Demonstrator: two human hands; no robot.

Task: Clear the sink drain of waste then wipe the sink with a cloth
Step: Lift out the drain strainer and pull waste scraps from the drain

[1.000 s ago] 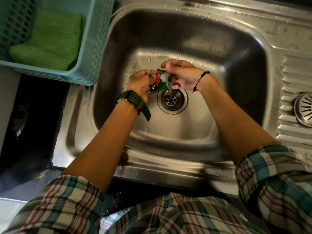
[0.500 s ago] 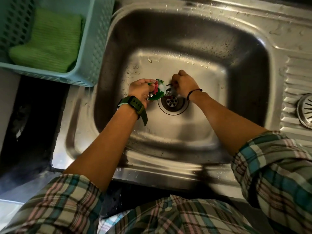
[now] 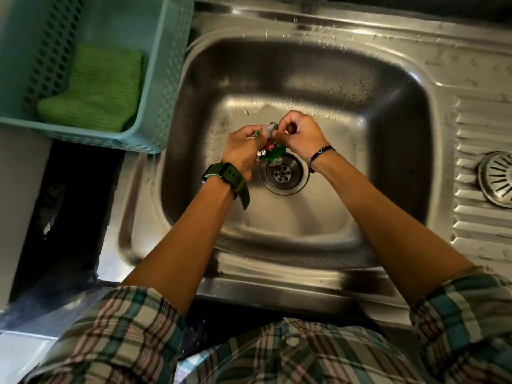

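Note:
A steel sink (image 3: 318, 87) has a round drain (image 3: 282, 174) in its floor, with a small red bit lying on the drain grid. Just above the drain's far-left edge, my left hand (image 3: 242, 149) is closed around a bunch of waste scraps (image 3: 273, 152), green, red and silvery. My right hand (image 3: 300, 134) pinches a pale scrap at the top of that bunch, fingertips touching the left hand's. A folded green cloth (image 3: 97, 87) lies in the teal basket (image 3: 169, 79) at the upper left.
A round metal strainer (image 3: 497, 181) rests on the ribbed draining board at the right. The basket overhangs the sink's left rim. A dark gap lies left of the sink. Water drops dot the sink's back wall and rim.
My right hand left the drain's edge and rose to meet the left hand, bringing a pale scrap to the bunch. The left hand stayed put with its waste.

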